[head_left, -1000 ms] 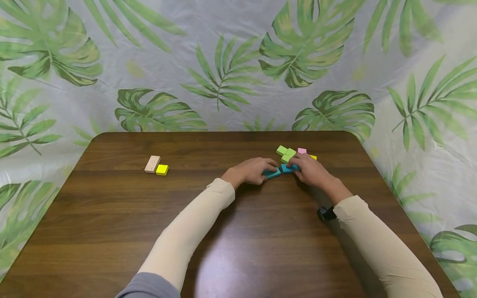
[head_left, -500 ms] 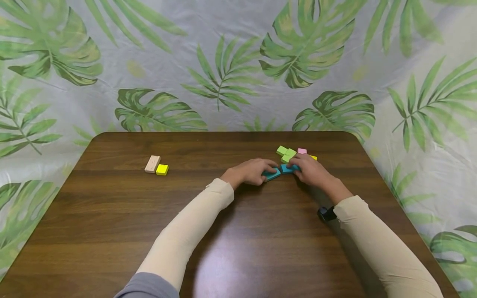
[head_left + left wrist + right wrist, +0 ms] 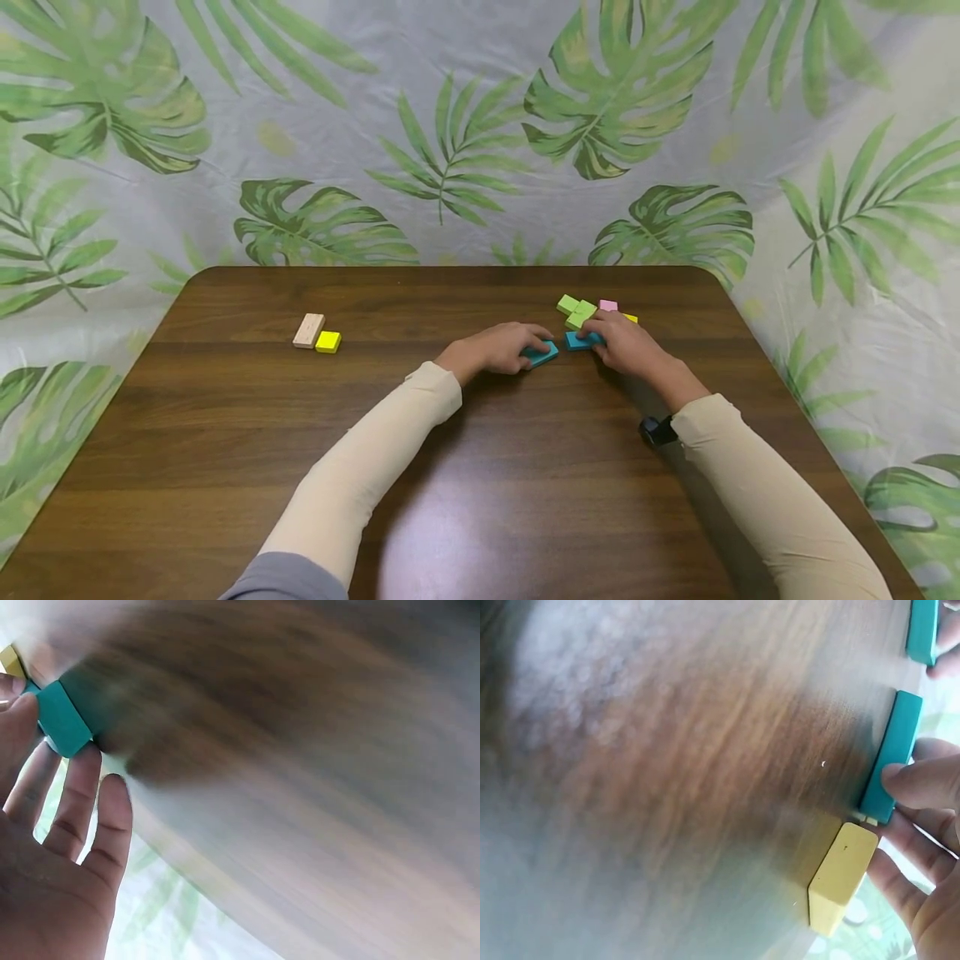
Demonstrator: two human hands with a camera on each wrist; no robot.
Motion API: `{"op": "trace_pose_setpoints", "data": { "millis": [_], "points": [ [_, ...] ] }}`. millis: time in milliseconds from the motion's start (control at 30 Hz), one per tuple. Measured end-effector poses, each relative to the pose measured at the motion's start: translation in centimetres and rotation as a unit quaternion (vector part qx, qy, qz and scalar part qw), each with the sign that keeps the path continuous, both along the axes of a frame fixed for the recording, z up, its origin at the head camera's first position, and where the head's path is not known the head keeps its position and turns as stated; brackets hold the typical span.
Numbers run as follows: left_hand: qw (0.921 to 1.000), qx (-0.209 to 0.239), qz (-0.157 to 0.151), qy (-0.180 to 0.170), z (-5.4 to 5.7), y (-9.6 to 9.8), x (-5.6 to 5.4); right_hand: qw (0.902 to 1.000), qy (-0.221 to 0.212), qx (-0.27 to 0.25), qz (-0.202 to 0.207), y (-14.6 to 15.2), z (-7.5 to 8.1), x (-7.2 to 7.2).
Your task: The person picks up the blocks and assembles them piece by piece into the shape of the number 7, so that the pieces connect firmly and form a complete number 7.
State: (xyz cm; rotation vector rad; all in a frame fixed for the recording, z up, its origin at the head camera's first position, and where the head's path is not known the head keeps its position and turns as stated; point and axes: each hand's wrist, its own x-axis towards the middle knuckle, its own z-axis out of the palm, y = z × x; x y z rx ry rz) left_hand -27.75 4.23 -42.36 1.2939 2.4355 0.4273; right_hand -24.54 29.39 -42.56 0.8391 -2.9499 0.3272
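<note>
Toward the left of the counter, a pale wooden block lies at a slant, with a bright yellow block just beside it. Well to the right, your left hand pinches the first blue block; thumb and fingers part only as far as the block needs, and the outer ones spread loosely. I cannot tell whether that block is lifted. Farther along, light-green blocks sit together near the back, and in front of them, across a narrow gap from the first, lies the second blue block. Your right hand grips it, thumb on one side, fingers on the other. Beyond that hand you have a pink block and, rightmost, a second yellow block, partly hidden in your head view.
</note>
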Motion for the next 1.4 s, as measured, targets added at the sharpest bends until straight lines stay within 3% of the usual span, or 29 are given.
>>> {"op": "trace_pose_setpoints", "data": {
  "millis": [367, 1067, 1400],
  "points": [
    [0.9992, 0.014, 0.02, -0.031, 0.6, -2.7, 0.7, 1.0, 0.007, -0.004, -0.002, -0.3, 0.0, 0.0],
    [0.9952, 0.02, 0.072, -0.063, 0.5, -7.5, 2.4, 0.9997, -0.003, 0.013, -0.021, -0.1, -0.2, 0.5],
    [0.9957, 0.027, 0.079, -0.039, 0.6, -9.4, 3.3, 0.9999, -0.009, 0.001, -0.014, -0.4, -0.1, 0.5]
  ]
}}
